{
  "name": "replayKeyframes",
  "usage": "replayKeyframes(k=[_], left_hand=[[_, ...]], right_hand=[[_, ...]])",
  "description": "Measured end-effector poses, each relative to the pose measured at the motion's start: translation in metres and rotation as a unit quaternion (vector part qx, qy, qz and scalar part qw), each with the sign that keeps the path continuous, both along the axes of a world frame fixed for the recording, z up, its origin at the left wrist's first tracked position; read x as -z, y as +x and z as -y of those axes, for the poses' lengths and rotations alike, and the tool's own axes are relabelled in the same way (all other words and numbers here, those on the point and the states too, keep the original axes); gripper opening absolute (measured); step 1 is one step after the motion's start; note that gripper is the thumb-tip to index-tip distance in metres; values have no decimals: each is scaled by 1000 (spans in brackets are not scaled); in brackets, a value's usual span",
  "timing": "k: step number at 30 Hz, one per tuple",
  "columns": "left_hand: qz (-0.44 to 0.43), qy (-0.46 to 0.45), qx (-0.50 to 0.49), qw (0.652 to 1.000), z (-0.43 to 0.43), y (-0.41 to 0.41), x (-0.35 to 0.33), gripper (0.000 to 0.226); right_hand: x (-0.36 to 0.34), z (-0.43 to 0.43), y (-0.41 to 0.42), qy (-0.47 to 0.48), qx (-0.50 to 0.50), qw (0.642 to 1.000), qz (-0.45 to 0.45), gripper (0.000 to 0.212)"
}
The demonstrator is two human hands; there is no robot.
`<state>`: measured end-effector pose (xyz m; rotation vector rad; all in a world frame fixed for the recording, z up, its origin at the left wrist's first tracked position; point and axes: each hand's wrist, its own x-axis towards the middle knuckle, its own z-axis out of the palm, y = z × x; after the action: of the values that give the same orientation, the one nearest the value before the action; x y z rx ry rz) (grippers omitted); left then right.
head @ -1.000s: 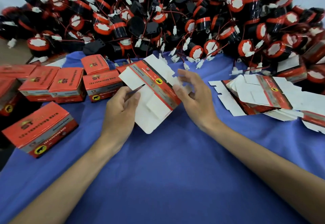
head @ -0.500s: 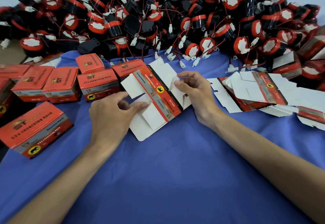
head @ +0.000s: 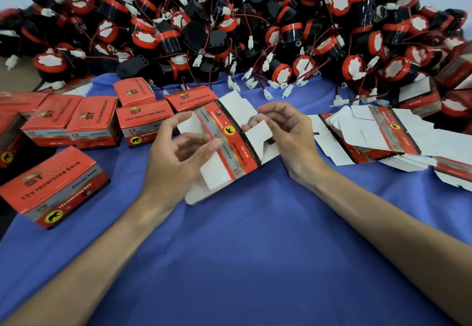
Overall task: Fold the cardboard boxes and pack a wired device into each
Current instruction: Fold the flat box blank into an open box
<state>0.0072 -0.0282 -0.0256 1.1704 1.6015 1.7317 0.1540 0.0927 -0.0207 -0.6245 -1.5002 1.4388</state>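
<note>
Fingers of left hand (head: pixel 178 154) and right hand (head: pixel 291 134) pinch flaps of an unfolded red-and-white cardboard blank (head: pixel 231 144). Closed red cardboard boxes (head: pixel 93 121) appear finished; a stack of flat blanks (head: pixel 383 134) and a heap of black-and-red wired devices (head: pixel 255 31) remain.

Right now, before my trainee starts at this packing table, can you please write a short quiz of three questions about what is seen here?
1. True or false: the carton held between the left hand and the right hand is already folded into a closed box.
2. Where does the stack of flat cartons lie?
A. to the right of the right hand
B. to the left of the left hand
C. in the left hand
3. Fill in: the hands work over a ___ cloth.

Key: 1 false, its white flaps are open; 2 A; 3 blue.
</note>
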Motion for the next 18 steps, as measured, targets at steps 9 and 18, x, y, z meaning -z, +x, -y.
replayKeyframes(k=[9,18], left_hand=[[-76,15,16,997,-2,3,-2,82],[-113,58,45,991,2,3,2,87]], right_hand=[[3,9,-2,206,78,975,26,38],[7,-1,-3,110,-6,991,71,47]])
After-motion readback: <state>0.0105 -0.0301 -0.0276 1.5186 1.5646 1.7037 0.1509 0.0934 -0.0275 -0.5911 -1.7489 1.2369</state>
